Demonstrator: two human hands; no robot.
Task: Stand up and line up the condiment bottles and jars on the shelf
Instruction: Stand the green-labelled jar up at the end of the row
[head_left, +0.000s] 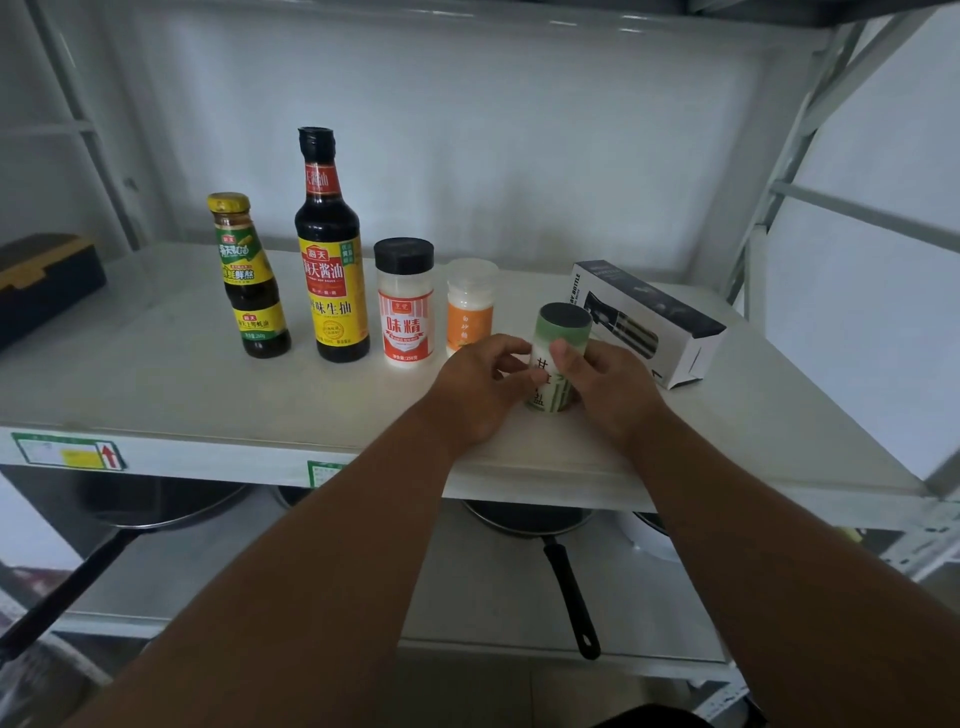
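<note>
Green jar (558, 358) upright between both hands, left hand (475, 389) and right hand (605, 387) clasping its sides; row of bottles (332, 249) stretching leftward.

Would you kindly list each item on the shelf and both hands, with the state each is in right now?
Oyster sauce bottle: upright, capped.
Soy sauce bottle: upright, capped.
Red-label jar: upright, black lid on.
Orange-label jar: upright, lid on.
Green jar: upright, tilted slightly, held by both hands.
Spray bottle box: lying on its side.
Left hand: fingers on the green jar.
Right hand: gripping the green jar.
</note>
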